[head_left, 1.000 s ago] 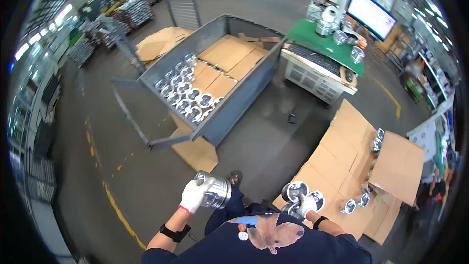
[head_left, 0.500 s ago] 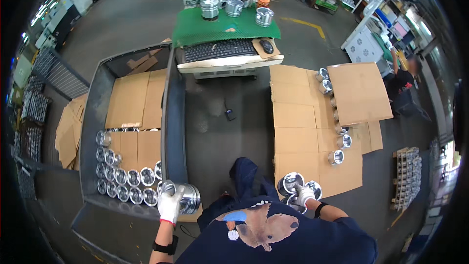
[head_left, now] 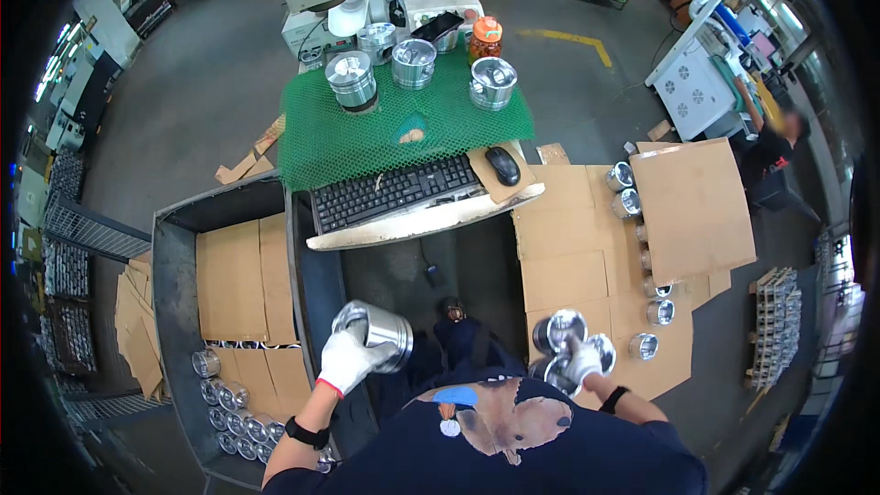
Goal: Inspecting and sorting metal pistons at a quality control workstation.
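In my gloved left hand (head_left: 350,357) is a large shiny engine piston (head_left: 389,337) with ring grooves, raised over the gap beside the grey metal bin (head_left: 295,284). A second piston behind the fingers cannot be ruled out. My gloved right hand (head_left: 583,361), slightly blurred, has its fingers closed on a cluster of pistons (head_left: 555,331) above the cardboard sheets (head_left: 565,280). Inside the bin, rows of pistons (head_left: 235,395) stand on cardboard at the near left.
Ahead stands a desk with a green mat (head_left: 376,142), several pistons, a keyboard (head_left: 399,192), a mouse (head_left: 502,165) and an orange-lidded jar (head_left: 486,39). More pistons (head_left: 643,346) line the right cardboard, beside a raised cardboard sheet (head_left: 694,211). A co-worker (head_left: 772,151) sits at far right.
My view has shifted forward, so the desk looks nearer. My left hand has carried its piston from the bin's edge up and forward. My right hand has lifted its pistons forward.
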Tool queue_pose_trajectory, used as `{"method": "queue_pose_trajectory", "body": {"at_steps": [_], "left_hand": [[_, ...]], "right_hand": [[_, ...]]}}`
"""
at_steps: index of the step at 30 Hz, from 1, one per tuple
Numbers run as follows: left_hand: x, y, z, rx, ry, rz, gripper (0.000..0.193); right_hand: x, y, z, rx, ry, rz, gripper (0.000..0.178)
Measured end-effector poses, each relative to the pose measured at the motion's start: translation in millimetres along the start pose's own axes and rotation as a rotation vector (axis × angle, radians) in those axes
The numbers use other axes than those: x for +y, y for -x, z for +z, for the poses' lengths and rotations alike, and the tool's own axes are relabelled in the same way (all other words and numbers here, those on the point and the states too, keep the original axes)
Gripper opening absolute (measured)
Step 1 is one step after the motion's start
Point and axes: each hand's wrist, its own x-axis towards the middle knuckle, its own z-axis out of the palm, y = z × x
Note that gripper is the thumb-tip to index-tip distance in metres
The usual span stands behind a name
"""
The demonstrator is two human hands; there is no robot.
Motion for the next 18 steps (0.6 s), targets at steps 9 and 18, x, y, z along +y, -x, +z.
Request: {"method": "queue_pose_trajectory", "body": {"at_steps": [9, 18], "left_hand": [[31, -128, -76, 0.112, -0.231, 0.212, 0.035], [8, -267, -102, 0.311, -0.452, 0.592, 0.034]], "right_hand": [[-192, -120, -204, 0.169, 0.104, -0.438, 0.061], [-375, -230, -285, 0.149, 0.203, -0.729, 0.048]]}}
